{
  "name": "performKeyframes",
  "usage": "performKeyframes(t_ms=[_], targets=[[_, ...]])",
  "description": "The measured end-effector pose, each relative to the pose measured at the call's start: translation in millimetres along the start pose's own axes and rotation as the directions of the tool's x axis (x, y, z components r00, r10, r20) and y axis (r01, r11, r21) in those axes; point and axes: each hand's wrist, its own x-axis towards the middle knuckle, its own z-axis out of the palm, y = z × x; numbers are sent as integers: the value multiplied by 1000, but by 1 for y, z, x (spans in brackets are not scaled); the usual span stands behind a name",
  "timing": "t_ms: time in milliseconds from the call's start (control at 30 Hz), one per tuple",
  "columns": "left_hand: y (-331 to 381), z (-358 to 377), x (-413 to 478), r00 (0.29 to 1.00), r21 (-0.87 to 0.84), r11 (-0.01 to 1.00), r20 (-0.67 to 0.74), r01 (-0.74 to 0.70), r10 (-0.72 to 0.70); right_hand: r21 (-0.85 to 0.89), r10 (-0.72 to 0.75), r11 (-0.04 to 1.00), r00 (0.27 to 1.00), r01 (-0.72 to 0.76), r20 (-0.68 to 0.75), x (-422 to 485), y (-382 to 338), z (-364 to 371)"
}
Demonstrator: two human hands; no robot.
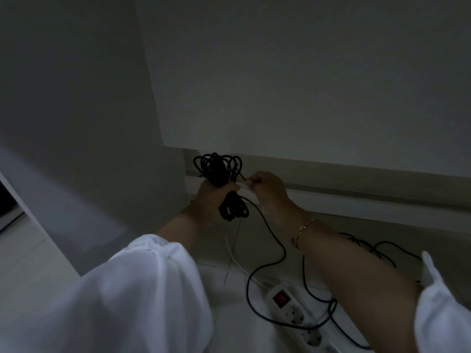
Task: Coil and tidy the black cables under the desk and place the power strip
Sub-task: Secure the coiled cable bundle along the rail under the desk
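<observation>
no readable text, labels, brands or numbers anywhere. power strip (293, 312) at 5 o'clock has a red rocker switch (280, 298), any marking on it too blurred to read. strip casing shows no legible print in this dim light.

black cable bundle (221, 184) is looped up held off the floor, white power strip (293, 312) lying flat with loose cable (270, 253) draped over it

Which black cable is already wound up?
The bundle gripped by the left hand; the other black cable sprawls loose on the floor at right.
</observation>
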Motion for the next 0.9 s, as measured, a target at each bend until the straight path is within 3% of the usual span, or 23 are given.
performKeyframes(t_ms=[167, 300, 467, 633, 733, 900], targets=[[0, -5, 1, 1000, -16, 1000, 23, 13, -12, 144, 35, 988, 995, -48, 88, -4, -8, -1], [-6, -13, -2, 994, -57, 998, 109, -22, 28, 307, 223, 900, 932, -309, 284, -11, -12, -7], [-9, -19, -2, 987, -31, 999, 158, -38, 43, 234, 326, 856, 834, -460, 446, -15, -8, -15], [-11, -19, -4, 985, -58, 998, 170, -16, 25, 162, 274, 911, 852, -378, 447, -16, -10, -20], [-10, -14, -10, 987, -101, 995, 157, -2, 18, 43, 189, 974, 903, -222, 386, -18, -14, -17], [-6, -15, -12, 987, -113, 994, 160, -3, 21, 87, 70, 991, 960, -97, 270, -11, -8, -7]])
